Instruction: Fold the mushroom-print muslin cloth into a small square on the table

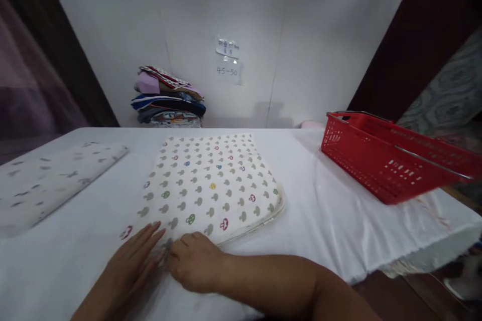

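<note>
A white cloth (211, 185) printed with grey and coloured mushrooms lies folded in layers on the white-covered table. My left hand (131, 256) rests at its near left corner, fingers stretched out over the fabric. Close beside it, my right hand (196, 261) is curled closed at the cloth's near edge, apparently pinching it. The fingertips of my right hand are hidden, and the corner between the hands is blurred.
Another folded white cloth (64, 173) with dark marks lies on the left. A red plastic basket (376, 160) stands on the right side of the table (301, 230). Folded fabrics (169, 98) are stacked behind the far edge. Paper notes (228, 60) hang on the wall.
</note>
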`<state>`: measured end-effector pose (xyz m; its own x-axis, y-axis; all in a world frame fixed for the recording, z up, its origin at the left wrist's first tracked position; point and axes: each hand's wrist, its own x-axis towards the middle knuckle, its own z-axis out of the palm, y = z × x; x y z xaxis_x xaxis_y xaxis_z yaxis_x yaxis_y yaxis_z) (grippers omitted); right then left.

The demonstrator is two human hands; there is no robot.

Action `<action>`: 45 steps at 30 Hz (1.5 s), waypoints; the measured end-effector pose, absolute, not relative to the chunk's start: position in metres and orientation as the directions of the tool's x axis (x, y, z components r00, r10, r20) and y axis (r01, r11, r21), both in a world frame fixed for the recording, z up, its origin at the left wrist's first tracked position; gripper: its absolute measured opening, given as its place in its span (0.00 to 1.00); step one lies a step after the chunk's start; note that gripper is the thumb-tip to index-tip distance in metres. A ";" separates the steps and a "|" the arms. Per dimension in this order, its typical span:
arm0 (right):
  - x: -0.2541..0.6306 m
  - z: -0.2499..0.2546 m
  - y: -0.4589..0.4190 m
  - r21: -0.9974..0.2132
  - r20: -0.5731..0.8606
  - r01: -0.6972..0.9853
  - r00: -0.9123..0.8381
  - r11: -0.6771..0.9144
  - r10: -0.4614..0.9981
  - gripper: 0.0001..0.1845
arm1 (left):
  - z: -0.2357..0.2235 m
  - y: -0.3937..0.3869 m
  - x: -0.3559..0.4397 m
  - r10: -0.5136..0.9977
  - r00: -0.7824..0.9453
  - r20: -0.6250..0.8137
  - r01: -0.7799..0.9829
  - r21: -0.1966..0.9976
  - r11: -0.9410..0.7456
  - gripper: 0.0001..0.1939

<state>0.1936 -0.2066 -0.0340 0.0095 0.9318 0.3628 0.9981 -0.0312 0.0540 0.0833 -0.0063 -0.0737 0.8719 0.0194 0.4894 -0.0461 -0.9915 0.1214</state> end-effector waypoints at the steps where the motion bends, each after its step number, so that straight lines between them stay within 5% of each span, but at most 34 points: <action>1: 0.193 -0.034 -0.207 0.042 0.367 0.998 0.020 -0.038 0.930 0.05 | -0.078 -0.008 0.086 -0.005 0.881 0.474 -0.048 0.079 -0.996 0.25; 6: 0.193 -0.027 -0.211 0.031 0.350 0.997 0.054 -0.069 0.935 0.07 | -0.090 -0.013 0.082 0.011 0.916 0.402 0.023 -0.023 -0.999 0.26; 12: 0.233 -0.002 -0.265 -0.070 0.317 0.997 0.046 -0.025 0.947 0.05 | -0.087 -0.015 0.083 0.083 0.935 0.345 0.066 0.061 -0.996 0.27; 15: 0.270 0.003 -0.324 -0.314 0.436 0.924 0.345 -0.220 0.831 0.10 | -0.084 -0.011 0.089 0.106 0.931 0.351 0.058 0.145 -0.988 0.24; 17: 0.292 0.002 -0.364 -0.573 0.481 0.739 0.653 -0.354 0.585 0.12 | -0.072 -0.017 0.100 0.087 0.929 0.359 0.020 0.186 -0.982 0.24; 21: 0.320 -0.009 -0.413 -0.948 0.054 0.091 0.990 -0.306 0.128 0.11 | -0.024 -0.065 0.140 0.004 0.945 0.327 -0.084 0.255 -0.963 0.23; 25: 0.333 -0.014 -0.414 -0.949 -0.291 -0.258 0.937 -0.180 0.192 0.09 | 0.021 -0.142 0.197 -0.115 0.976 0.183 -0.186 0.442 -0.877 0.21; 33: 0.348 -0.018 -0.402 -0.935 -0.347 -0.306 0.889 -0.179 0.299 0.11 | 0.025 -0.240 0.297 -0.079 0.996 -0.040 -0.020 0.763 -0.646 0.12; 39: 0.347 -0.023 -0.403 -0.948 -0.314 -0.280 0.897 -0.149 0.311 0.11 | 0.008 -0.261 0.329 0.037 0.959 -0.281 0.247 0.765 -0.595 0.13; 45: 0.350 -0.026 -0.404 -0.949 -0.299 -0.242 0.892 -0.201 0.340 0.13 | 0.001 -0.264 0.341 0.073 0.933 -0.351 0.325 0.742 -0.587 0.10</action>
